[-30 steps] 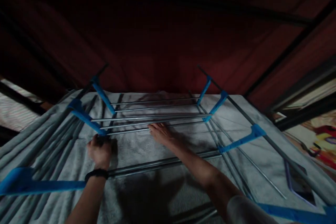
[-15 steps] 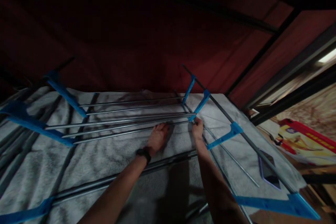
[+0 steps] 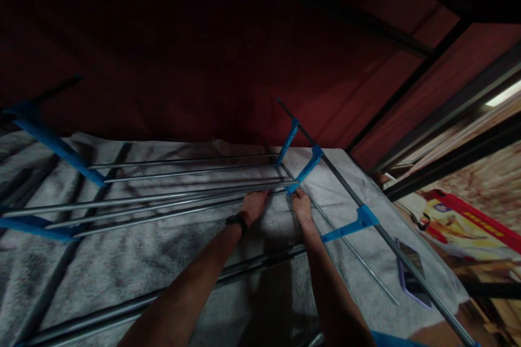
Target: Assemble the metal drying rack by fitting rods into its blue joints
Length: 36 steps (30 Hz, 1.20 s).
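Observation:
A rack frame of metal rods and blue plastic brackets lies on a grey fleecy cloth. My left hand [image 3: 255, 204], with a dark band on its wrist, has its fingers closed at the near metal rod [image 3: 163, 214], close to the rod's right end. Just right of it, my right hand [image 3: 302, 207] is closed at the lower end of a blue bracket [image 3: 305, 169], where the rods meet it. Its fingertips are partly hidden. Another metal rod [image 3: 179, 194] runs above, from that bracket to a left blue bracket [image 3: 38, 227].
On the right, a long grey tube [image 3: 342, 180] carries several blue brackets. A phone [image 3: 413, 271] lies beneath it on the cloth [image 3: 134, 260]. Beyond the cloth's edge is a red and yellow package [image 3: 468, 225]. Dark red fabric [image 3: 211, 87] hangs behind.
My view has shifted, and the frame's left end now sits further left and nearer. My left hand has moved up and right to the near rod; the right hand stays at the bracket.

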{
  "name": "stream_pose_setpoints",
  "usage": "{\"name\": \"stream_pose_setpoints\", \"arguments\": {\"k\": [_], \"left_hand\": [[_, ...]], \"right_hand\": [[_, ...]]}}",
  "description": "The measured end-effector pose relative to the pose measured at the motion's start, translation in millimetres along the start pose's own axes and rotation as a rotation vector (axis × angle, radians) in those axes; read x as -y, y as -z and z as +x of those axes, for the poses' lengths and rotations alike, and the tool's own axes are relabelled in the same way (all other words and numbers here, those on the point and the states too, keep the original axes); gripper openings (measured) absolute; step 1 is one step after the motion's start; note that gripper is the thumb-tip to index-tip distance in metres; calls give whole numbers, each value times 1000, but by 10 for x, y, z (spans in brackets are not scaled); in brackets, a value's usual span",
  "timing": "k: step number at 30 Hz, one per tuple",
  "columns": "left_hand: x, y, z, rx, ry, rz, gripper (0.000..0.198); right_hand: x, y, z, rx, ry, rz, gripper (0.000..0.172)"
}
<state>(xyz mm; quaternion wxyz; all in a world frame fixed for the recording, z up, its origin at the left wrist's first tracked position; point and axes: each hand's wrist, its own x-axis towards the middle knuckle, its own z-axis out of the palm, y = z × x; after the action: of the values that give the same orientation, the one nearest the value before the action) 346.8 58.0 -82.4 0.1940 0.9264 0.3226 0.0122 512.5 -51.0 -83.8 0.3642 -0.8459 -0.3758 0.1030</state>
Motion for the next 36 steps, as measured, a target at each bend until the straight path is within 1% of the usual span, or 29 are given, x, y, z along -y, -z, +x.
{"name": "stream_pose_setpoints", "arguments": {"k": [3,6,12,17,23,26,36], "left_hand": [[3,6,-46,0,-2,-14,38],[-6,29,-66,-24,-6,-27,37],[26,63,-110,-8,11,-61,36],[77,38,-170,-36,5,-74,35],[70,97,-176,-33,22,-57,37],[60,128,-172,-28,20,-55,37],[73,65,-203,-44,14,-82,38]], "right_hand": [[59,-15,-33,-31,-61,43,34],[83,-19,-52,-21,-69,58,34],[149,-15,-98,-34,-116,-13,37],[222,-28,-143,-3,-111,-27,38],[206,-43,-158,5,-91,-14,40],[198,-53,-153,1,-117,-19,41],[173,-51,-149,9,-101,66,38]]}}
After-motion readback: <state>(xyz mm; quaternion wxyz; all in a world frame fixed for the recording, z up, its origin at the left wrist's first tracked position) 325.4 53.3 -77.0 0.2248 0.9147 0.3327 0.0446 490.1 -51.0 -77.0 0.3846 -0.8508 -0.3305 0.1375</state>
